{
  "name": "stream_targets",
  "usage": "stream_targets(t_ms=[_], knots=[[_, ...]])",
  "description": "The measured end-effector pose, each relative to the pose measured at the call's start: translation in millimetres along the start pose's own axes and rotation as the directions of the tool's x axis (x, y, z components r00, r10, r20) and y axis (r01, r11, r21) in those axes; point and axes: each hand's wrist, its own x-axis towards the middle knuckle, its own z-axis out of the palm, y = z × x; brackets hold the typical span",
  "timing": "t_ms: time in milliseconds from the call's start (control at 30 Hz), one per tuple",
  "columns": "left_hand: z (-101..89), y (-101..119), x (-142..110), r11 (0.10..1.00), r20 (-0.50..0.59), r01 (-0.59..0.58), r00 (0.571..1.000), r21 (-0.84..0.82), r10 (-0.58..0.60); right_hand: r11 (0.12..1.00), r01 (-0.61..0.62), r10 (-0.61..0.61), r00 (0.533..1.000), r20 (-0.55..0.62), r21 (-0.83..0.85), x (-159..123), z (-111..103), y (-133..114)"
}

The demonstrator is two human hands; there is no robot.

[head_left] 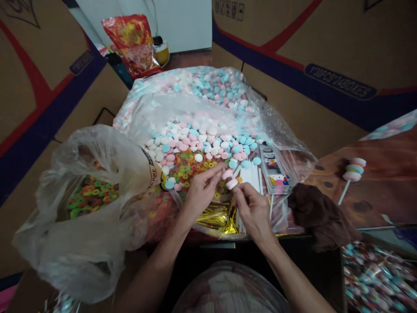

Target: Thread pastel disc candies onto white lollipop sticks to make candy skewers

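Observation:
Between my hands is a short stack of pink and white marshmallow candies [231,184], with an orange gummy ring [239,179] beside it. My left hand [203,189] is closed, its fingertips at the upper pink candy. The thumb and fingers of my right hand [250,204] pinch the lower pink-and-white one. Whether a stick runs through the stack is hidden. Just beyond lie loose gummy rings [189,163] and a heap of pink, white and blue marshmallow candies [208,141]. White sticks [250,176] and gold twist ties [213,215] lie close to my hands.
A plastic bag of gummy rings [94,191] stands left. At right are a clear box [275,169], a brown cloth [321,213] and a finished candy stick [353,169]. Wrapped candies [381,274] fill a container lower right. Large cartons [325,52] flank the table; a red packet [132,45] stands behind.

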Motion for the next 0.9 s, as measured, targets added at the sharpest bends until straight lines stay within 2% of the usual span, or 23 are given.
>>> stream_targets(t_ms=[100,200,300,367,433,567,700,800,900], knots=[[0.2,-4.1,13.9,0.974,-0.062,-0.071,0.994,0.214,0.086,0.998,0.000,-0.004,0.997,-0.072,-0.058,1.4,-18.3,10.2],[3.8,-8.2,22.6,0.825,0.061,-0.160,0.987,0.542,0.151,0.998,-0.033,0.029,0.995,-0.093,-0.047,0.8,-29.1,20.4],[7.2,-8.7,24.4,0.674,0.175,-0.222,0.975,0.705,0.138,0.998,-0.048,0.044,0.995,-0.089,-0.040,-2.3,-29.7,23.4],[7.5,-8.0,23.5,0.651,0.227,-0.261,0.964,0.713,0.137,0.997,-0.044,0.039,0.996,-0.083,-0.057,-4.2,-27.5,21.9],[6.3,-8.4,22.0,0.673,0.256,-0.288,0.955,0.681,0.150,0.996,-0.029,0.023,0.997,-0.080,-0.079,-5.3,-25.5,20.3],[3.8,-14.3,19.0,0.724,0.246,-0.287,0.955,0.627,0.165,0.996,-0.024,0.018,0.997,-0.073,-0.081,-5.6,-24.7,21.6],[1.5,-16.6,19.0,0.693,0.261,-0.301,0.951,0.656,0.166,0.997,-0.027,0.022,0.998,-0.066,-0.078,-7.1,-25.5,23.9],[-2.6,-12.0,22.5,0.652,0.358,-0.386,0.915,0.653,0.184,0.996,-0.016,0.010,0.998,-0.066,-0.093,-8.5,-25.9,22.9],[-7.0,-7.7,26.6,0.604,0.468,-0.494,0.857,0.625,0.217,0.995,-0.009,0.003,0.998,-0.060,-0.100,-8.9,-25.2,21.9]])
